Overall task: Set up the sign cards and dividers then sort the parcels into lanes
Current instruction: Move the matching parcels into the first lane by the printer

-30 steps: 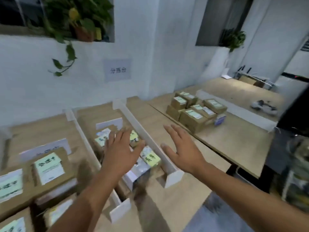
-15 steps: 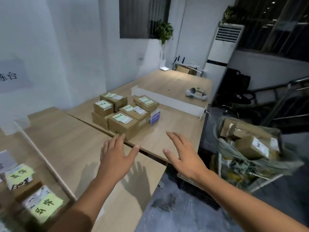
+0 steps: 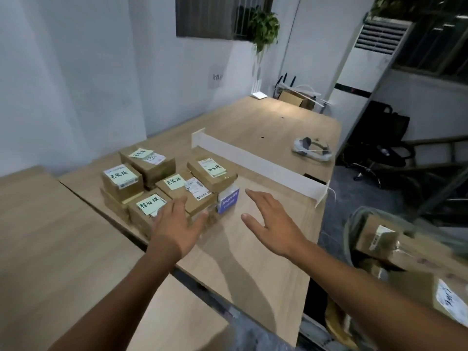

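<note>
Several brown cardboard parcels [image 3: 149, 163] with green handwritten notes stand stacked on a wooden table [image 3: 266, 262]. A small blue and white box [image 3: 228, 203] leans at the stack's right side. My left hand [image 3: 174, 229] hovers with spread fingers over the nearest parcel [image 3: 144, 211], holding nothing. My right hand [image 3: 273, 224] is stretched out flat above bare table just right of the blue box. A long white divider [image 3: 258, 163] stands on the table behind the stack.
A second wooden table [image 3: 50, 249] lies at the left, with a dark gap between the two. A cart with more parcels [image 3: 379, 236] stands at the lower right. A white headset-like device [image 3: 312, 149] rests farther back. Behind stand an air conditioner [image 3: 367, 62], a black chair and a plant.
My view swung right from the sorting lanes to the parcel stack, which now lies close. Both hands have advanced toward it and stayed empty with fingers spread.
</note>
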Available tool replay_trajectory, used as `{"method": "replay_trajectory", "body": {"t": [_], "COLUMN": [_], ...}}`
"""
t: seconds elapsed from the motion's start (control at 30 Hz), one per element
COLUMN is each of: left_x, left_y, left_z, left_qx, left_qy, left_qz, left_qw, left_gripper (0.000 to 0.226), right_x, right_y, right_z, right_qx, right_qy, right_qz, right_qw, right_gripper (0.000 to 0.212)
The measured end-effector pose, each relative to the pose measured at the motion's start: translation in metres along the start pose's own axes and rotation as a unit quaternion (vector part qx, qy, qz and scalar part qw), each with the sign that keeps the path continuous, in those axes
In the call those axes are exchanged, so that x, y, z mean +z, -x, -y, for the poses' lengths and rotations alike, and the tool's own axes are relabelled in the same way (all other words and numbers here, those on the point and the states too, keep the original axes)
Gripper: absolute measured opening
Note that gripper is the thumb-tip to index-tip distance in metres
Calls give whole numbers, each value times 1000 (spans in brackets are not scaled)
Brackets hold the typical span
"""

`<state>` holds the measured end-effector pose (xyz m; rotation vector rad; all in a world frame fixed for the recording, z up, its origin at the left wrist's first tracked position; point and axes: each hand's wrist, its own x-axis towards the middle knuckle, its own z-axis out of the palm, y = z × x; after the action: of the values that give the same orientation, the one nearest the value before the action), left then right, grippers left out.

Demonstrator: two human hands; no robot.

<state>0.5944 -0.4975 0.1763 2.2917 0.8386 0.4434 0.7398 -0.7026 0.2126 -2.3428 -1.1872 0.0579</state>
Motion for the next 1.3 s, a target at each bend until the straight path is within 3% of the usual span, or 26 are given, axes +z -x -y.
{"method": "replay_trajectory", "body": {"t": [0.37,0.6,0.73,0.93,1.03,1.3], "left_x": [115,191,224,227,210,108], "left_y": [-195,-300,-314,-311,-298,-211], "left_z": [-8,10,11,0,-14,-30], "left_qx": [-107,-180,-202,-195,-180,-139], "left_qy": [-37,9,16,78,102,83], "left_qz": [-24,4,-33,-95,-133,-204], "left_qw": [993,984,979,973,969,965], "left_gripper": [71,63,59,48,64,76], "right_x": [64,142,177,167,147,105], "right_y": [-243,-369,-377,-366,-354,-310], "right_z": [-148,-217,-239,-241,-230,-132], "right_qx": [7,37,32,9,-14,-92], "right_qy": [-77,-61,-44,-79,-108,-210], "right_qz": [78,134,159,85,49,18], "right_qw": [994,988,986,993,993,973], "right_gripper": [62,65,65,61,61,71]}}
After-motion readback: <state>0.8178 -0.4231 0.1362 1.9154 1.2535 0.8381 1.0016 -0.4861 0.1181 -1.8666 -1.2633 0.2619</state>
